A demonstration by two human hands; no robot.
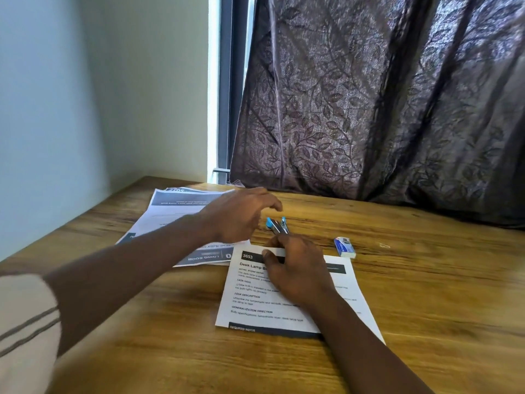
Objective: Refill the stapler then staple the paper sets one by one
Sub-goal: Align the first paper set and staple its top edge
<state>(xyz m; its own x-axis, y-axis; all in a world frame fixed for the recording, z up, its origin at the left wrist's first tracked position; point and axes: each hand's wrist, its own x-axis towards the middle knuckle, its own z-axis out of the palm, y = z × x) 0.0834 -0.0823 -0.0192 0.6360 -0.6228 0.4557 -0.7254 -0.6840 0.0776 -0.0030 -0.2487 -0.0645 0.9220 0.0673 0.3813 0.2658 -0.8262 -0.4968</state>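
A small blue stapler (277, 225) lies on the wooden table (426, 294), its top swung open. My right hand (295, 270) rests on the paper set headed "Desk Lamp" (255, 305), fingertips touching the stapler's near end. Whether it grips the stapler I cannot tell. My left hand (241, 214) hovers just left of the stapler, fingers curled and apart, holding nothing. A small white and blue staple box (344, 246) sits to the right of the stapler. Another pile of printed paper sets (176, 214) lies under my left forearm.
A dark leaf-patterned curtain (383, 109) hangs down to the table's far edge. A pale wall (71, 109) borders the table on the left. A tiny scrap (384, 245) lies on the wood to the right of the staple box.
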